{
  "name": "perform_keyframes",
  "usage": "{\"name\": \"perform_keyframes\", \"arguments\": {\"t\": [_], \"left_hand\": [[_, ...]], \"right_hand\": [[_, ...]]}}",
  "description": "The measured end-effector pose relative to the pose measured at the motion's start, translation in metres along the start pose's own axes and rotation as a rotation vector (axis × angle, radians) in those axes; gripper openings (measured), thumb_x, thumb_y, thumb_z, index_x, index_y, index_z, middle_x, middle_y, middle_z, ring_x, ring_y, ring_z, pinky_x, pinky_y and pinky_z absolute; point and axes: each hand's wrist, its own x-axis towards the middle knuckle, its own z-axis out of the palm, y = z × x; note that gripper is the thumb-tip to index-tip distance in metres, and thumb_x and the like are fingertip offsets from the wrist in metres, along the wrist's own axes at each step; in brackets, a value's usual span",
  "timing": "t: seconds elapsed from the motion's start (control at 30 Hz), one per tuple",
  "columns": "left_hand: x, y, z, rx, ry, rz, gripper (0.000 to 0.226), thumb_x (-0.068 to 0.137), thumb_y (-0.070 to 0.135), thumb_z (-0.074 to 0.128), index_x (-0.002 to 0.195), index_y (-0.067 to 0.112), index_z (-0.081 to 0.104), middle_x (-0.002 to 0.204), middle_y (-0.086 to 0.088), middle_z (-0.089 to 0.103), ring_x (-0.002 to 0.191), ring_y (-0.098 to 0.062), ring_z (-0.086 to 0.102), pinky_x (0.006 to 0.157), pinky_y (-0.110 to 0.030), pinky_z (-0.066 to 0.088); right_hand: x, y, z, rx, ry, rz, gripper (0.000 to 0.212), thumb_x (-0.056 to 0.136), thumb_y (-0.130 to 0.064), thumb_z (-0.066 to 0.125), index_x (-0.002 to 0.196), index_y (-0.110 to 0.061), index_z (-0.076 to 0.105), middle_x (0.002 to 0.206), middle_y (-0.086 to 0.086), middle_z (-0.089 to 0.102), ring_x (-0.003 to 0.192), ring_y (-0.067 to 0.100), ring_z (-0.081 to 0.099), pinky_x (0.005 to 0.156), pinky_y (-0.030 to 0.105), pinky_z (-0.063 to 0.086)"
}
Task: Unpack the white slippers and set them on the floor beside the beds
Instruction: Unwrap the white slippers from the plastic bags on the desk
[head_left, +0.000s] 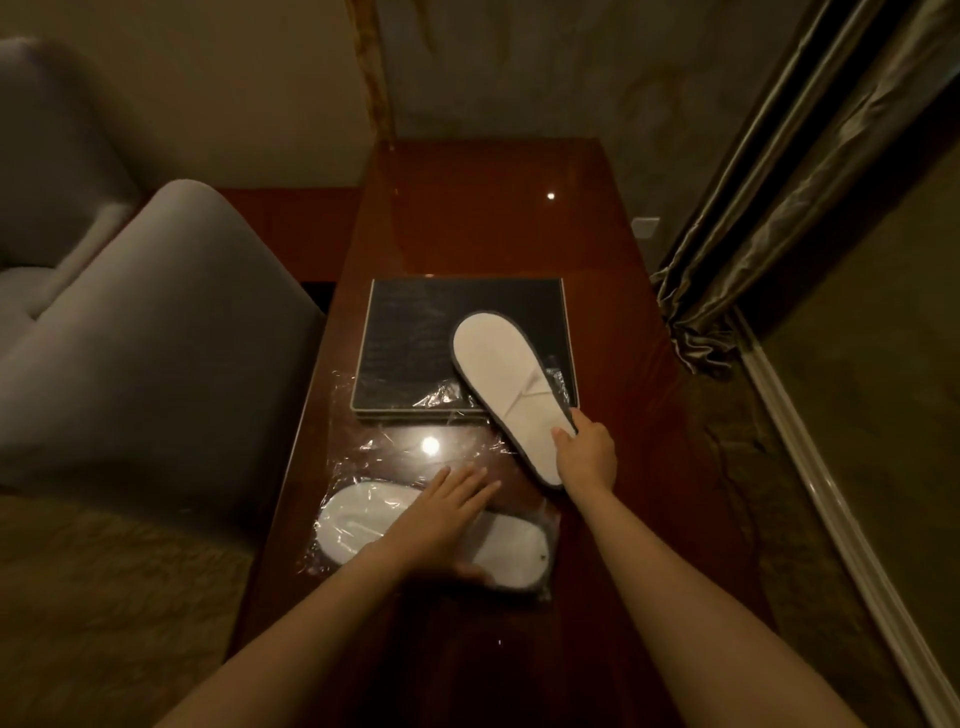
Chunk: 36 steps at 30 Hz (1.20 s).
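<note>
An unwrapped white slipper (501, 382) with a grey edge lies slanted over the dark tray, and my right hand (584, 454) grips its near end. A second white slipper (358, 525) lies inside clear plastic wrapping (363, 457) on the wooden table (493, 223). Resting flat on that wrapped slipper is my left hand (441, 514), fingers spread. Its thumb curls at the slipper's near edge.
A dark rectangular tray (415, 343) sits mid-table under the loose slipper. A grey armchair (130, 338) stands close on the left. A shiny curtain (779, 208) hangs at the right, and carpet (104, 597) lies below the chair.
</note>
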Motion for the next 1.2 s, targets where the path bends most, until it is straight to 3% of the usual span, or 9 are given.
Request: {"name": "perform_keyframes", "arguments": {"t": [0.1, 0.23, 0.37, 0.5, 0.63, 0.77, 0.87, 1.0, 1.2], "left_hand": [[-0.004, 0.002, 0.009, 0.005, -0.081, 0.006, 0.12, 0.061, 0.071, 0.063, 0.151, 0.022, 0.001, 0.161, -0.006, -0.001, 0.148, -0.024, -0.007, 0.118, -0.041, -0.01], [-0.003, 0.005, 0.013, 0.026, -0.058, 0.009, 0.118, 0.06, 0.064, 0.068, 0.151, 0.023, 0.004, 0.159, -0.008, 0.01, 0.146, -0.025, 0.005, 0.12, -0.043, -0.003], [-0.003, 0.011, 0.011, 0.072, 0.003, -0.001, 0.111, 0.063, 0.058, 0.068, 0.15, 0.019, 0.012, 0.15, -0.01, 0.027, 0.139, -0.026, 0.022, 0.12, -0.043, 0.005], [-0.007, 0.014, 0.01, 0.076, 0.056, 0.0, 0.107, 0.062, 0.056, 0.066, 0.148, 0.017, 0.018, 0.141, -0.009, 0.035, 0.128, -0.026, 0.031, 0.115, -0.038, 0.017], [-0.013, 0.018, 0.003, -0.025, 0.147, -0.038, 0.107, 0.059, 0.06, 0.064, 0.147, 0.019, 0.019, 0.14, -0.006, 0.037, 0.125, -0.023, 0.033, 0.11, -0.032, 0.028], [-0.016, 0.028, -0.018, -0.092, 0.26, -0.085, 0.108, 0.055, 0.066, 0.06, 0.146, 0.02, 0.023, 0.135, -0.004, 0.042, 0.123, -0.02, 0.036, 0.107, -0.031, 0.032], [-0.021, 0.036, -0.036, -0.115, 0.346, -0.112, 0.107, 0.053, 0.069, 0.061, 0.143, 0.022, 0.026, 0.134, -0.002, 0.043, 0.121, -0.02, 0.037, 0.106, -0.032, 0.032], [-0.028, 0.042, -0.055, -0.112, 0.417, -0.135, 0.108, 0.05, 0.072, 0.057, 0.142, 0.022, 0.028, 0.133, -0.002, 0.044, 0.12, -0.02, 0.037, 0.104, -0.031, 0.032], [-0.041, 0.044, -0.076, -0.131, 0.433, -0.17, 0.108, 0.052, 0.069, 0.061, 0.143, 0.024, 0.025, 0.136, -0.001, 0.043, 0.122, -0.019, 0.038, 0.104, -0.033, 0.037]], "right_hand": [[0.0, 0.003, 0.005, -0.125, 0.053, -0.047, 0.036, 0.093, -0.028, 0.048, 0.126, -0.015, 0.053, 0.116, 0.014, 0.059, 0.108, 0.03, 0.054, 0.091, 0.043, 0.047], [0.003, 0.006, 0.004, -0.212, 0.063, -0.095, 0.035, 0.093, -0.03, 0.048, 0.121, -0.011, 0.056, 0.114, 0.013, 0.063, 0.107, 0.029, 0.054, 0.088, 0.041, 0.046], [-0.008, 0.002, -0.008, -0.084, 0.096, -0.128, 0.039, 0.094, -0.029, 0.044, 0.128, -0.009, 0.048, 0.124, 0.01, 0.058, 0.115, 0.027, 0.051, 0.096, 0.042, 0.045], [-0.063, 0.021, -0.02, 0.037, 0.222, -0.238, 0.026, 0.092, -0.025, 0.048, 0.112, -0.013, 0.06, 0.109, 0.004, 0.065, 0.104, 0.02, 0.055, 0.087, 0.036, 0.048], [-0.12, 0.041, -0.019, -0.035, 0.097, -0.286, 0.028, 0.088, -0.034, 0.055, 0.111, -0.018, 0.06, 0.108, -0.001, 0.064, 0.1, 0.015, 0.053, 0.084, 0.025, 0.041], [-0.132, 0.03, -0.026, -0.025, 0.064, -0.359, 0.038, 0.088, -0.031, 0.056, 0.122, -0.016, 0.053, 0.118, -0.001, 0.06, 0.109, 0.016, 0.05, 0.089, 0.027, 0.042], [-0.131, 0.014, -0.039, -0.099, 0.165, -0.489, 0.023, 0.089, -0.022, 0.056, 0.108, -0.013, 0.063, 0.108, 0.002, 0.065, 0.098, 0.019, 0.056, 0.08, 0.029, 0.048], [-0.128, -0.001, -0.057, -0.11, 0.319, -0.624, 0.008, 0.075, -0.008, 0.072, 0.083, -0.011, 0.071, 0.08, 0.003, 0.072, 0.07, 0.019, 0.065, 0.058, 0.027, 0.052], [-0.123, -0.021, -0.082, 0.067, 0.4, -0.648, 0.005, 0.082, -0.008, 0.065, 0.084, -0.011, 0.069, 0.071, -0.002, 0.069, 0.061, 0.009, 0.063, 0.055, 0.015, 0.044]]}}
